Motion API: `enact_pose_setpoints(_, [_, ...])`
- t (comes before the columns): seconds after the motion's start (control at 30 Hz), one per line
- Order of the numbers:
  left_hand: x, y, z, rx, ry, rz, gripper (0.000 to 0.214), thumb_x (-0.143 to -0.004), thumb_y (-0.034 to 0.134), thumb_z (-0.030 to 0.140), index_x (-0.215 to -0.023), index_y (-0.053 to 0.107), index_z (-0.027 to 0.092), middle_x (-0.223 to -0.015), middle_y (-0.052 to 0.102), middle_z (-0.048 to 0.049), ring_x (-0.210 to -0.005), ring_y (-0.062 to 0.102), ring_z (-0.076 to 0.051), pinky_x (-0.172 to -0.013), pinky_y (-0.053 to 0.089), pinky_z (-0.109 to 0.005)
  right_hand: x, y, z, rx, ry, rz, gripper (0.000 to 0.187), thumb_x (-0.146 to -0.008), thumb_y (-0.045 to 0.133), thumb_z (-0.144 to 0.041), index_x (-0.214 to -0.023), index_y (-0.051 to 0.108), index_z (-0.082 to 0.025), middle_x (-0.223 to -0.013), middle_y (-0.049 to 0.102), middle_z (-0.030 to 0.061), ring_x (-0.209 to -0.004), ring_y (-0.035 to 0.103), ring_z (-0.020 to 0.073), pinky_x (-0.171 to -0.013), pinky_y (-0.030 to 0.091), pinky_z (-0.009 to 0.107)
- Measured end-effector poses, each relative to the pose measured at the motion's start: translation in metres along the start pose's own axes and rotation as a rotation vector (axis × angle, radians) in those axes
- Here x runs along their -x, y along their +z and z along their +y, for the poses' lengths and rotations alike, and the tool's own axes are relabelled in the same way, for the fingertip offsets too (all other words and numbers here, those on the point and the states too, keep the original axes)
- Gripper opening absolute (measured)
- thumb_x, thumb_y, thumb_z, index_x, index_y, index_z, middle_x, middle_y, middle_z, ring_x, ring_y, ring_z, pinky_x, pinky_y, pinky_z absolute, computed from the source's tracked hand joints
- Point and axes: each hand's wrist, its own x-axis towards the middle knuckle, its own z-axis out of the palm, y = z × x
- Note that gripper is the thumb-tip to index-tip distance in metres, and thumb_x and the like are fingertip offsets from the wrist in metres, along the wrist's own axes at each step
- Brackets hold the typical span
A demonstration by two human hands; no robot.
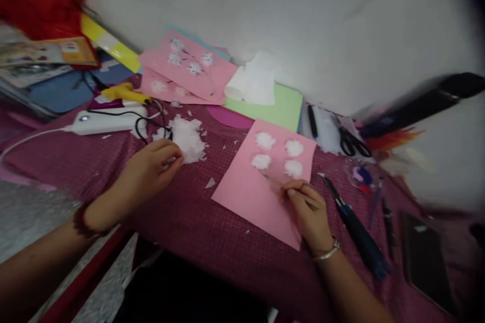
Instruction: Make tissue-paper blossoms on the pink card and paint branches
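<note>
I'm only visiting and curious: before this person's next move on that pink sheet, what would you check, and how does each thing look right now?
1. Thin stick gripped in the right hand: ok.
2. Stick's tip over the pink sheet, beside the four white tufts: ok.
3. Left hand at the white fluff pile: ok.
4. A piece pinched in the left hand: cannot tell.
5. Pink sheet lying flat on the cloth: ok.
6. Craft knife lies close to the right hand, its blade tip showing: not ok.

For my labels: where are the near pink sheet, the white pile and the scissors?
near pink sheet (246, 197): head view, bare middle.
white pile (188, 139): head view, centre.
scissors (344, 136): head view, black handle.
</note>
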Motion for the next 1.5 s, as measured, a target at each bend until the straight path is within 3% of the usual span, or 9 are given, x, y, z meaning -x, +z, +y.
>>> enact_pose_setpoints(0.2, [-0.057,0.011,0.062,0.376,0.168,-0.114,0.019,-0.085,0.05,0.027,-0.075,0.061,0.015,-0.099,0.057,-0.0066,-0.078,0.053,-0.012,-0.062,0.044,-0.022,-0.01,-0.005,0.006,-0.087,0.061,0.041,0.015,-0.083,0.056,-0.028,-0.072,0.062,-0.02,-0.068,0.057,0.0,-0.064,0.055,0.0144,-0.063,0.045,0.027])
enact_pose_setpoints(0.37, [-0.098,0.053,0.096,0.486,0.191,-0.305,0.018,-0.081,0.048,0.019,-0.064,0.052,0.014,-0.063,0.048,0.0013,-0.06,0.042,-0.008,-0.054,0.034,-0.02,-0.014,-0.003,0.004,-0.112,0.097,0.017,0.014,-0.083,0.058,-0.029,-0.073,0.063,-0.02,-0.07,0.06,0.0004,-0.064,0.056,0.014,-0.063,0.044,0.027])
enact_pose_setpoints(0.57, [-0.105,0.085,0.089,0.595,0.003,-0.447,0.016,-0.079,0.051,0.022,-0.065,0.051,0.015,-0.057,0.043,0.004,-0.052,0.037,-0.006,-0.047,0.027,-0.019,-0.018,-0.003,0.005,-0.225,0.131,0.061,0.012,-0.084,0.057,-0.026,-0.077,0.063,-0.019,-0.073,0.063,0.0005,-0.063,0.056,0.0115,-0.064,0.044,0.026])
enact_pose_setpoints(0.8, [-0.1,0.092,0.08,0.589,-0.069,-0.463,0.011,-0.074,0.056,0.024,-0.074,0.057,0.014,-0.063,0.053,0.0013,-0.058,0.046,-0.008,-0.051,0.034,-0.02,-0.021,-0.004,0.006,-0.25,0.139,0.086,0.011,-0.084,0.056,-0.025,-0.078,0.064,-0.019,-0.074,0.064,0.0009,-0.063,0.058,0.0114,-0.064,0.045,0.028])
enact_pose_setpoints(0.9, [-0.099,0.086,0.083,0.603,-0.017,-0.558,0.012,-0.076,0.055,0.025,-0.077,0.057,0.014,-0.065,0.055,0.0016,-0.058,0.046,-0.008,-0.052,0.036,-0.02,-0.021,-0.003,0.005,-0.257,0.15,0.081,0.011,-0.083,0.056,-0.026,-0.079,0.063,-0.019,-0.077,0.065,0.0018,-0.064,0.058,0.0114,-0.064,0.046,0.028])
enact_pose_setpoints(1.03, [-0.092,0.073,0.091,0.554,0.234,-0.894,0.016,-0.08,0.051,0.02,-0.087,0.064,0.015,-0.073,0.062,0.0001,-0.061,0.051,-0.008,-0.058,0.04,-0.02,-0.021,-0.003,0.005,-0.246,0.161,0.072,0.01,-0.083,0.057,-0.027,-0.078,0.061,-0.019,-0.075,0.066,0.0021,-0.064,0.059,0.0118,-0.063,0.048,0.028])
enact_pose_setpoints(1.2, [-0.084,0.063,0.099,0.317,0.451,-0.869,0.021,-0.078,0.05,0.012,-0.09,0.067,0.016,-0.089,0.067,-0.0047,-0.075,0.058,-0.012,-0.07,0.043,-0.023,-0.021,-0.004,0.004,-0.215,0.176,0.068,0.01,-0.081,0.056,-0.027,-0.078,0.06,-0.019,-0.073,0.066,0.0017,-0.062,0.059,0.0113,-0.062,0.048,0.027])
enact_pose_setpoints(1.37, [-0.09,0.06,0.096,0.377,0.318,-0.999,0.037,-0.091,0.043,0.04,-0.071,0.06,0.014,-0.062,0.054,0.0014,-0.053,0.043,-0.008,-0.051,0.033,-0.021,-0.021,-0.004,0.002,-0.211,0.169,0.065,0.011,-0.08,0.058,-0.029,-0.075,0.06,-0.019,-0.071,0.065,0.0008,-0.063,0.06,0.0114,-0.063,0.049,0.027])
enact_pose_setpoints(1.5, [-0.088,0.064,0.096,0.317,0.292,-0.956,0.024,-0.085,0.052,0.036,-0.076,0.059,0.014,-0.063,0.053,0.0023,-0.054,0.043,-0.008,-0.051,0.032,-0.021,-0.021,-0.003,0.002,-0.213,0.167,0.074,0.012,-0.08,0.059,-0.029,-0.074,0.06,-0.019,-0.071,0.066,0.0007,-0.062,0.059,0.0109,-0.063,0.049,0.028])
